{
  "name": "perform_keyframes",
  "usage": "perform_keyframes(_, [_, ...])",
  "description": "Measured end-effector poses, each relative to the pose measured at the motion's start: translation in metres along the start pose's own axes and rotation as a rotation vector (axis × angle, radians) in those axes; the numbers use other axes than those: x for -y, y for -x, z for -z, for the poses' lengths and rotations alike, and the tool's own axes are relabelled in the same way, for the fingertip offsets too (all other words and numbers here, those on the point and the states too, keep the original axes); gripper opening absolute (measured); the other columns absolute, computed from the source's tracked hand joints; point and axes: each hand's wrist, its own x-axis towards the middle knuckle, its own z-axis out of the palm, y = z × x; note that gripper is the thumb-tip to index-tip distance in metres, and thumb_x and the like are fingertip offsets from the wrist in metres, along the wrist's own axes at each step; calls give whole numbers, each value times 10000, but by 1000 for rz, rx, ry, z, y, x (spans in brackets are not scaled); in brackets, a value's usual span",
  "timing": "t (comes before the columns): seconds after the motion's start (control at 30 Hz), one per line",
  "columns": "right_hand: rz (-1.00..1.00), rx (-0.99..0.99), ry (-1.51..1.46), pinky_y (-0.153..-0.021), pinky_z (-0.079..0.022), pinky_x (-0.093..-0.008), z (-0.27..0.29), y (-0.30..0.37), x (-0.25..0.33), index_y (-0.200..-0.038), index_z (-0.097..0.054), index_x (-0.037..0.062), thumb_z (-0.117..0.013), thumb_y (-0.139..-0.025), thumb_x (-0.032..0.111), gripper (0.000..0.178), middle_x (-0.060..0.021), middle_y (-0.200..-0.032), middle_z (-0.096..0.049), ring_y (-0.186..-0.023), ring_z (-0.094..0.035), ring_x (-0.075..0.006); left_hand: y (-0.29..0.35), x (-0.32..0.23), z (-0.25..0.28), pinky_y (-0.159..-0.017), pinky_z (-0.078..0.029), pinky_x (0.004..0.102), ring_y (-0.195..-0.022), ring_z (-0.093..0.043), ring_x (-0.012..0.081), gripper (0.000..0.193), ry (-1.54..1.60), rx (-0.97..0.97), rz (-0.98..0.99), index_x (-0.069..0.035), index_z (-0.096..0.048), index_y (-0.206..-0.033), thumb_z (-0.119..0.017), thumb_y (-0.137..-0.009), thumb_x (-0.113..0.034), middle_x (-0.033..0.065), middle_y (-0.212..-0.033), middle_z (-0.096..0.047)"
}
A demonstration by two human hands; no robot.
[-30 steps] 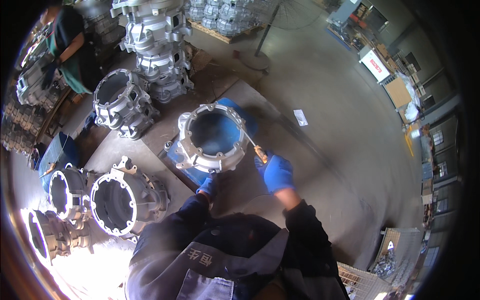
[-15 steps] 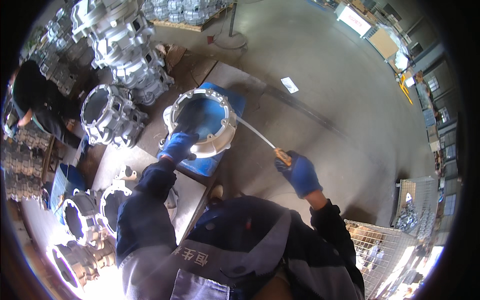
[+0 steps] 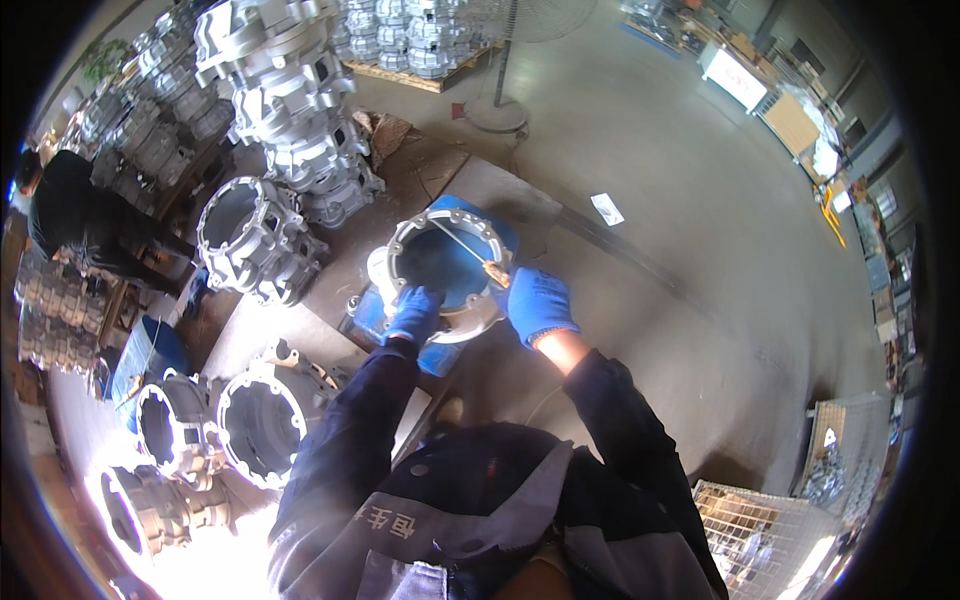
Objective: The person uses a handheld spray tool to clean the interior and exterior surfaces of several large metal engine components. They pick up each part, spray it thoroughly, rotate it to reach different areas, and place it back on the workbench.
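A round cast-metal housing (image 3: 472, 322) sits on a blue pad (image 3: 438, 360) at the work surface's edge, its open ring facing up. My left hand (image 3: 414, 314), in a blue glove, is closed on the near-left part of its rim. In my blue-gloved right hand (image 3: 540, 305), at the right of the rim, is the orange handle of a long thin tool (image 3: 458, 241). The tool's shaft reaches across the opening toward the far rim. I cannot tell whether its tip touches the metal.
Left of the pad stand a separate housing (image 3: 262, 240) and a tall stack of housings (image 3: 290, 110). More housings (image 3: 262, 425) lie near left in glare. A person (image 3: 85, 215) bends at far left. A pedestal fan (image 3: 497, 115) stands beyond; wire cages (image 3: 765, 525) are at lower right.
My right hand has moved left to the housing, bringing the tool's shaft from outside the rim to over the opening. My left hand stays on the rim. The whole view has shifted.
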Motion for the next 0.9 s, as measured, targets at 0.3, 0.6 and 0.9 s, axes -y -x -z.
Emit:
perform_keyframes(0.3, [-138,86,-31,-739,-532,-469,36,-2,-7,-910,-706,57,-668,-843,461,411,-230,-875,-681,-847,-661,-422,0,-4,24,-904,-465,439,-1008,-611,346,738,-32,-158,-314,-76,-637,-1182,-856,-581,-444,171,-1015,-670])
perform_keyframes(0.6, [-250,217,-192,-614,-529,-392,83,134,-83,-979,-664,42,-678,-834,285,284,-149,-778,-690,-671,-667,-304,-4,4,52,-779,-487,456,-819,-635,360,418,-115,165,-335,-83,-703,-780,-797,-702,-483,154,-792,-680])
perform_keyframes(0.9, [-733,282,-936,-492,-493,-233,57,211,-107,-1199,-627,4,-653,-902,116,319,-24,-813,-661,-608,-603,-93,-10,-53,-2,-733,-485,482,-771,-667,362,516,-29,4,160,-92,-739,-802,-706,-760,-606,155,-780,-704])
